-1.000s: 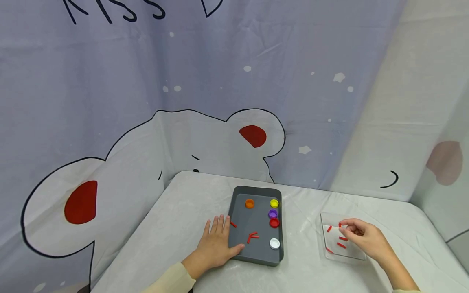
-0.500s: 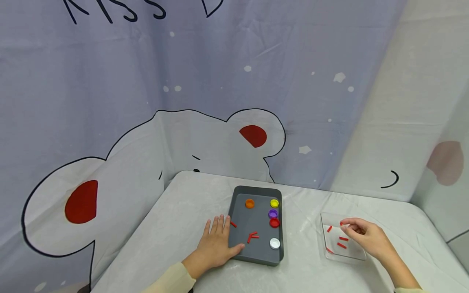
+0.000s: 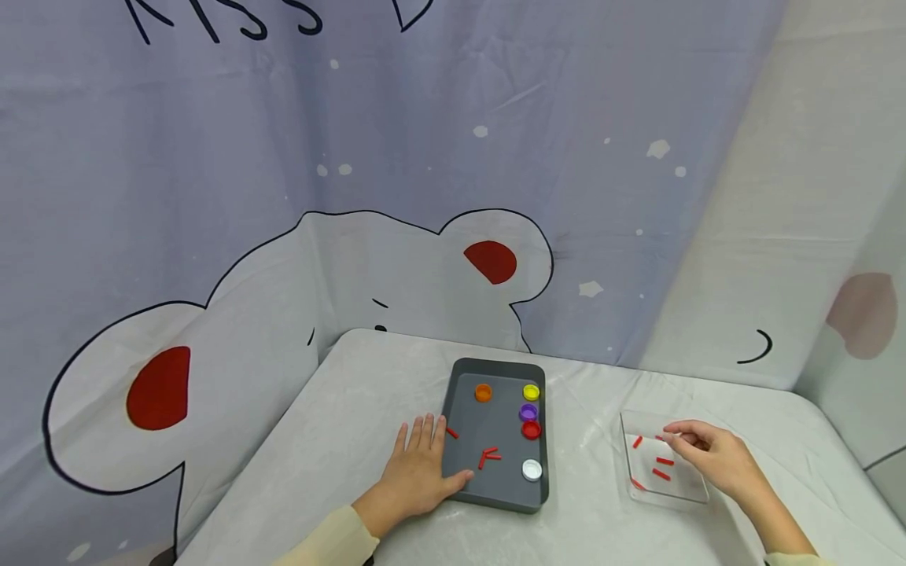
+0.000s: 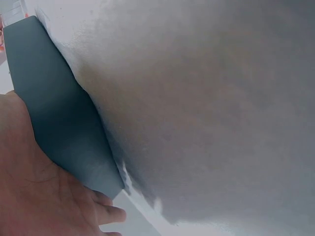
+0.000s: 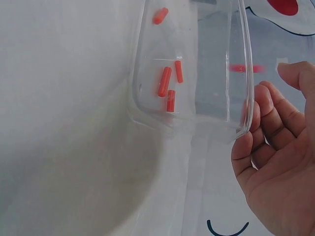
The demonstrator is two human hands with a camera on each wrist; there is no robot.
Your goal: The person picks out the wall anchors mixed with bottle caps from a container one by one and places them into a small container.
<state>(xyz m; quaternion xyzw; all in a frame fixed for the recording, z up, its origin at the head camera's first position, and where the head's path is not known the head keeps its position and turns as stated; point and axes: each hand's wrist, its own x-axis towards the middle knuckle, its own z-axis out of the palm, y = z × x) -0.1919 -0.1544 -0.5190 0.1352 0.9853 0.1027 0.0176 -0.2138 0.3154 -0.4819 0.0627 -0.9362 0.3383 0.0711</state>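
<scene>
My left hand rests with straight fingers and spread thumb on the left rim of a grey tray; the left wrist view shows the palm against the tray's outer side. My right hand is over a clear plastic box, thumb and index finger apart. Just off their tips, a small red stick looks blurred in the right wrist view and seems loose from the fingers. Several other red sticks lie on the box floor.
Inside the tray are several red sticks and small round caps: orange, yellow, purple, red and white. White cloth covers the table, and a printed curtain hangs behind.
My right hand, which pinched a red stick over the box, has parted its fingertips, and the stick now appears lower and apart from them. My left hand has stayed on the tray.
</scene>
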